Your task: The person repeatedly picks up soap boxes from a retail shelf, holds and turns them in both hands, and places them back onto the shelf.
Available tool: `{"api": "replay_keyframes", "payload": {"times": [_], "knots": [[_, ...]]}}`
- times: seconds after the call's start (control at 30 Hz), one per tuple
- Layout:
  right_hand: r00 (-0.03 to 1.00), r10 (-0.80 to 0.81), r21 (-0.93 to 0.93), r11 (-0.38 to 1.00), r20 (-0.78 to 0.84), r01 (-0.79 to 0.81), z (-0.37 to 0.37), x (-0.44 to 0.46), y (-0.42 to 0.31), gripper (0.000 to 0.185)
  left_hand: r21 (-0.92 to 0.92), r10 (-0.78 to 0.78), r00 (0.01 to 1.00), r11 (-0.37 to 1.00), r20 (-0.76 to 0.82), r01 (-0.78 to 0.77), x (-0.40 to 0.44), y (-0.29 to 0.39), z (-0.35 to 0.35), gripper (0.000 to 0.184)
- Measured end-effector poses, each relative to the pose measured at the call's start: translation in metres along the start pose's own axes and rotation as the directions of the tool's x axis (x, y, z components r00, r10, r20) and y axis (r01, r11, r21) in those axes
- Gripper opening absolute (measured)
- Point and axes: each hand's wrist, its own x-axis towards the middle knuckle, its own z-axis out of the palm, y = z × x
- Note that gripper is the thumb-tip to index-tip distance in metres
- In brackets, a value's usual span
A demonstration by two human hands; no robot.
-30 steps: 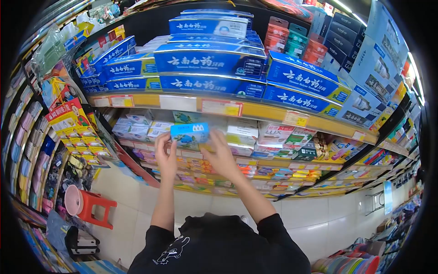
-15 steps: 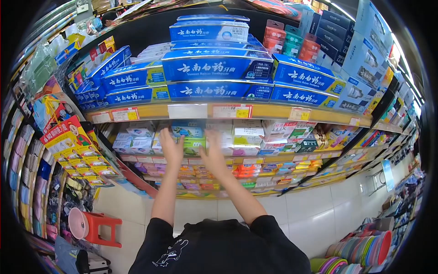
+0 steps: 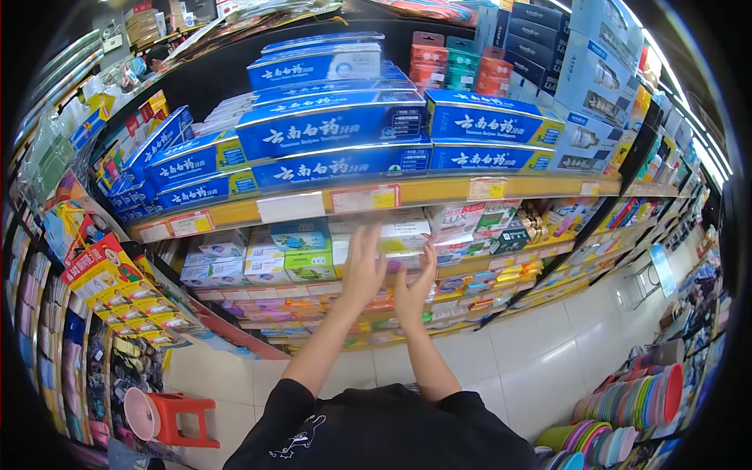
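My left hand (image 3: 363,266) reaches up to the lower shelf, its fingers stretched out and a little blurred, in front of pale soap-sized boxes. My right hand (image 3: 415,288) is beside it, palm turned inward, thumb and fingers apart. Between and behind the hands sits a white box (image 3: 401,225) stacked with others; whether the fingertips touch it I cannot tell. Left of my hands are a blue box (image 3: 301,235) and a green box (image 3: 310,265), one above the other. To the right stand LUX boxes (image 3: 457,219). Neither hand visibly holds anything.
Blue toothpaste boxes (image 3: 329,125) fill the shelf above, over a yellow price-tag rail (image 3: 439,193). Colourful packets (image 3: 501,276) lie on lower shelves. A red stool (image 3: 184,419) stands on the floor at left, stacked basins (image 3: 638,403) at right. A yellow card display (image 3: 117,290) hangs at left.
Both hands have shifted right along the lower shelf, away from the blue and green boxes to the white ones. The view has turned slightly, moving the shelf leftward.
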Motion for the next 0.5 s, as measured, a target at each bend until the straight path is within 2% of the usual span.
{"api": "replay_keyframes", "payload": {"times": [0.03,0.1,0.2,0.3,0.33,0.43,0.5], "knots": [[1.0,0.016,0.039,0.999,0.002,-0.016,0.0,0.0,-0.003,0.054,0.069,0.011,1.0,0.998,0.028,-0.013,0.001,0.001,0.0,0.051],[0.999,0.025,0.065,0.998,0.02,-0.027,-0.002,0.0,-0.003,0.057,0.016,-0.005,1.0,1.0,0.021,0.005,-0.002,-0.006,0.006,0.046],[0.994,0.107,0.258,0.96,0.032,-0.111,-0.003,0.0,-0.007,0.061,-0.058,0.037,0.999,0.998,-0.002,-0.037,-0.007,-0.016,0.014,0.04],[0.983,0.181,0.25,0.951,0.019,-0.18,-0.009,0.001,-0.007,0.061,-0.187,0.03,1.0,0.982,-0.003,-0.03,-0.018,-0.02,0.016,0.034],[0.988,0.152,0.186,0.971,0.014,-0.152,-0.011,0.001,0.0,0.06,-0.238,0.015,1.0,0.971,0.002,-0.014,-0.022,-0.022,0.016,0.032],[0.999,0.024,0.004,1.0,0.035,-0.024,-0.021,0.006,0.016,0.057,-0.278,0.132,0.987,0.949,-0.086,-0.151,-0.03,-0.036,0.017,0.033],[0.99,-0.117,-0.086,0.989,0.084,0.124,-0.029,0.013,0.016,0.055,-0.527,0.021,0.985,0.843,-0.171,-0.109,-0.036,-0.034,0.025,0.036]]}}
